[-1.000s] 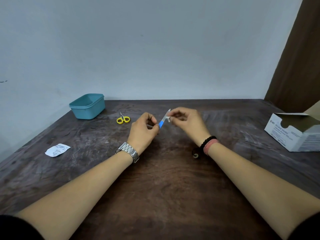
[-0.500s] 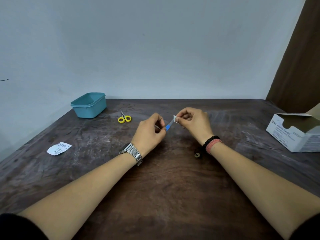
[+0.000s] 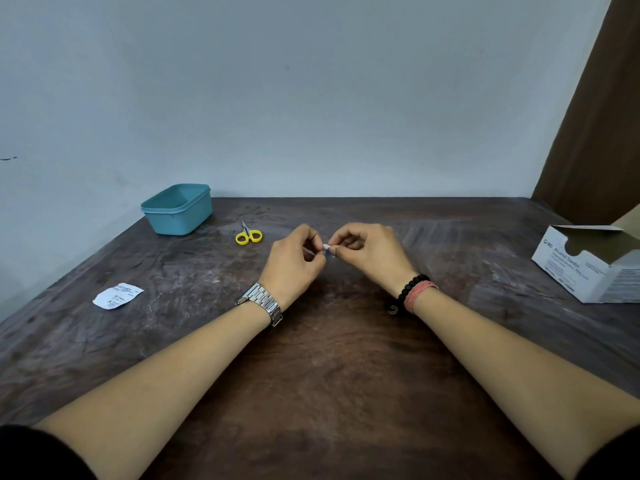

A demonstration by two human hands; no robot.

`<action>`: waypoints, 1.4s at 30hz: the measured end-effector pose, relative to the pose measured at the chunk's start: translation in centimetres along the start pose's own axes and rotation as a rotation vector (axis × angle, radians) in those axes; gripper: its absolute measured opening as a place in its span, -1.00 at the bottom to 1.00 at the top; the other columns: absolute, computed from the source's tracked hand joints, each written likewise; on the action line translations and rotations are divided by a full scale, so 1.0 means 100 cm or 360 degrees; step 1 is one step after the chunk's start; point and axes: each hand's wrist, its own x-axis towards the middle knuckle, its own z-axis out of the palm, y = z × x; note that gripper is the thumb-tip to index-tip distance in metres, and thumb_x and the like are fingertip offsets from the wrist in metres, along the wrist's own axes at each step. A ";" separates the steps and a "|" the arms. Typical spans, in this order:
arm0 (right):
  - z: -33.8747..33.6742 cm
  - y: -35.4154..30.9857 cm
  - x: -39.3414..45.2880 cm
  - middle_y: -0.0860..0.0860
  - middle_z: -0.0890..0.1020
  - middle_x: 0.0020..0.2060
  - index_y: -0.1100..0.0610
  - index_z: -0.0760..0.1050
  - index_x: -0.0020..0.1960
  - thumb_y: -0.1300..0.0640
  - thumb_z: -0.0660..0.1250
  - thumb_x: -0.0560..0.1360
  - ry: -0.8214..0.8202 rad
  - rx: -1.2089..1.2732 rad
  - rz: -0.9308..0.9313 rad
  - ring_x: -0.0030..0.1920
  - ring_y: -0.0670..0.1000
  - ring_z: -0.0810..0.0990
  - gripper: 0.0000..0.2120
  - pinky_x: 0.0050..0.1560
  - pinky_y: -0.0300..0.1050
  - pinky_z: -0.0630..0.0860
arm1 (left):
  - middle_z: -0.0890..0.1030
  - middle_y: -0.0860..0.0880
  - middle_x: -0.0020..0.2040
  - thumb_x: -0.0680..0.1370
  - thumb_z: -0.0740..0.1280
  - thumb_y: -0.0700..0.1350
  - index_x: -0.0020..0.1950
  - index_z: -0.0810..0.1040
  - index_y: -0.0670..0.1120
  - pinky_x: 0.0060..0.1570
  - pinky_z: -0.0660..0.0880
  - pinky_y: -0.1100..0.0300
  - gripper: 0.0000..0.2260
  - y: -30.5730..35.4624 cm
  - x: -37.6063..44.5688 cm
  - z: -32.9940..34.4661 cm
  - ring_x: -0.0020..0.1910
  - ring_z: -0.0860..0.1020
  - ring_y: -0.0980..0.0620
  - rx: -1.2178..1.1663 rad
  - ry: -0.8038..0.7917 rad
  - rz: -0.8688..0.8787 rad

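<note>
Here's a dark, scuffed wooden table (image 3: 329,375) running back to a plain pale blue-grey wall (image 3: 311,98), with a brown panel (image 3: 602,116) closing off the right corner. Far left by the wall sits a teal tub (image 3: 176,209), open side up. Just to its right, yellow-handled scissors (image 3: 248,235) lie flat, and nearer on the left there's a torn white packet (image 3: 117,296). At the right edge stands a white cardboard box (image 3: 585,271) with its flap up. Now the hands: both forearms come in from the near edge and meet over the middle of the table. The left hand (image 3: 294,265), steel watch (image 3: 265,304) on the wrist, has its fingers curled in, thumb and forefinger pinching a small blue-and-white item (image 3: 327,251) by its thin pale end. The right hand (image 3: 367,252), with a black bead bracelet (image 3: 410,289) at the wrist, is curled too, its fingertips nipping the item's white tip. The item sits between the two sets of fingertips, well apart from the scissors and too small to identify.
</note>
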 end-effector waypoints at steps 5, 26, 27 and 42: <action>-0.010 0.013 0.006 -0.05 0.68 -0.35 0.08 0.64 -0.23 0.07 0.51 0.38 0.0222 0.0129 0.0159 -0.30 -0.09 0.63 -0.90 -0.23 -0.23 0.58 | 0.59 0.07 -0.30 0.44 0.37 -0.24 -0.21 0.42 -0.04 -0.34 0.35 0.46 -0.84 0.005 -0.001 -0.002 -0.35 0.57 0.15 -0.0008 -0.0084 0.0050; -0.005 0.007 0.003 -0.10 0.67 -0.31 0.08 0.64 -0.19 0.12 0.49 0.40 0.0064 -0.0061 0.0008 -0.28 -0.17 0.60 -0.95 -0.28 -0.40 0.49 | 0.61 0.05 -0.27 0.43 0.37 -0.22 -0.24 0.41 -0.01 -0.21 0.48 0.19 -0.82 0.001 0.000 -0.001 -0.27 0.62 0.03 0.0017 -0.0045 0.0027; -0.007 0.010 0.005 -0.09 0.67 -0.32 0.08 0.64 -0.21 0.11 0.50 0.39 0.0120 -0.0038 0.0047 -0.29 -0.16 0.61 -0.94 -0.28 -0.38 0.51 | 0.60 0.06 -0.28 0.43 0.37 -0.23 -0.23 0.42 -0.02 -0.24 0.46 0.25 -0.83 0.002 0.000 -0.002 -0.29 0.61 0.04 0.0018 -0.0058 0.0032; -0.005 0.010 0.002 -0.09 0.66 -0.33 0.08 0.62 -0.22 0.08 0.49 0.41 0.0168 -0.0058 0.0035 -0.31 -0.15 0.60 -0.90 -0.30 -0.39 0.48 | 0.57 0.10 -0.30 0.43 0.38 -0.23 -0.28 0.37 0.04 -0.30 0.40 0.37 -0.76 0.001 -0.001 0.000 -0.31 0.59 0.06 0.0019 -0.0048 0.0000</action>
